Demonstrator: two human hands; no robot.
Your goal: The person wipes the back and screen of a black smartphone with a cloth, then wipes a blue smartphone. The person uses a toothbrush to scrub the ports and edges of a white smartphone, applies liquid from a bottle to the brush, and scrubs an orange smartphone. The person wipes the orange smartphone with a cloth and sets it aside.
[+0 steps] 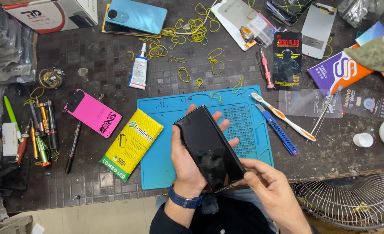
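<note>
Left hand (187,162) cradled the glossy black phone (209,147) above the blue mat (166,169), right hand (270,186) fingers pinching its lower corner; judged stiff, slippery, fragile, best gripped by edges.

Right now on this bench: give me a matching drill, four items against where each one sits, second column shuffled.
Items:
1. black phone
2. yellow packet
3. toothbrush
4. glue tube

Places:
A. lying across the right edge of the blue mat
B. on the dark bench above the mat's top left corner
C. cradled in the left hand, right hand at its lower end
D. overlapping the mat's left edge

Pairs: 1-C, 2-D, 3-A, 4-B
</note>
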